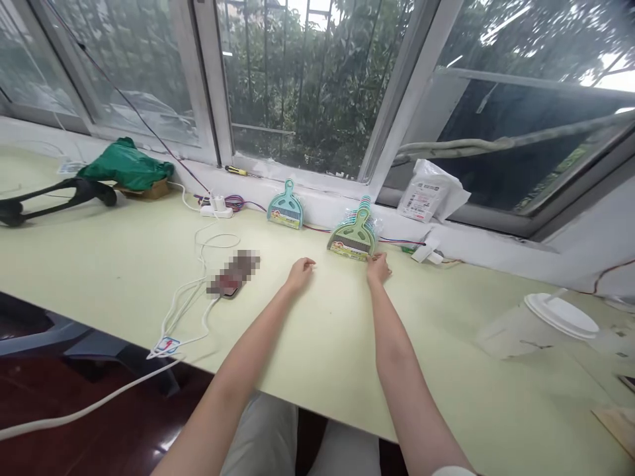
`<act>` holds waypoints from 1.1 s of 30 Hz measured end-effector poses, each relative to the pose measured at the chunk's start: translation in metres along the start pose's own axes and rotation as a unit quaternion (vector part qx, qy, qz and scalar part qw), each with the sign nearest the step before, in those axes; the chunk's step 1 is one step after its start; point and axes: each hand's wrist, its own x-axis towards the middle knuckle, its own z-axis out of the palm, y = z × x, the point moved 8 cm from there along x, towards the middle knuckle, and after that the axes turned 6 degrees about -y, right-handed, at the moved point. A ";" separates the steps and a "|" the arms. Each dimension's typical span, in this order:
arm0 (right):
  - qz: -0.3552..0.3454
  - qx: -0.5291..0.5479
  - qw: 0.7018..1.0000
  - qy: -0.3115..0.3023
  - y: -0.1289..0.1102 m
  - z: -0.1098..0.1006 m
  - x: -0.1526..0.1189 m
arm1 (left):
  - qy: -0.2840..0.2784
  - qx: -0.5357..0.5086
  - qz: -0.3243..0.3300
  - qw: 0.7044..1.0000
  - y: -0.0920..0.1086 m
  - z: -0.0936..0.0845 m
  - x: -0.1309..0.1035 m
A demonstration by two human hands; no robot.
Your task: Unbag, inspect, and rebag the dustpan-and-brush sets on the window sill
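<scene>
Below wide windows (297,86), a yellow-green table (327,370) bears a stack of dustpan-and-brush sets (354,229), green in front, right of a lone blue set (286,206). The person's left hand (300,272), loosely curled and apparently empty, is in front and to the right of the blue set; the right hand (380,266), farther right, has narrowed fingertips at the stack's lower corner, though whether they grip cannot be told. An even, low hold on both sides would likely keep the wrapped stack from slipping. Yellow labels (347,250) bear red marks, their lettering too small to read

Workrm/office: long tbl (322,344) by wndws (307,92)
</scene>
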 end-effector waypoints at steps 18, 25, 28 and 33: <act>-0.127 0.235 0.949 -0.170 0.003 -0.028 -0.101 | -0.110 -0.282 -0.102 0.948 0.004 0.014 -0.007; -0.156 0.196 0.963 -0.100 -0.014 -0.054 -0.134 | -0.226 -0.349 -0.113 0.903 0.016 0.049 -0.025; -0.249 0.118 0.960 -0.048 -0.048 -0.068 -0.161 | -0.192 -0.373 -0.099 0.902 0.020 0.058 -0.024; -0.125 0.222 0.924 -0.283 -0.047 -0.028 -0.180 | -0.127 -0.418 -0.079 0.896 0.024 0.051 -0.020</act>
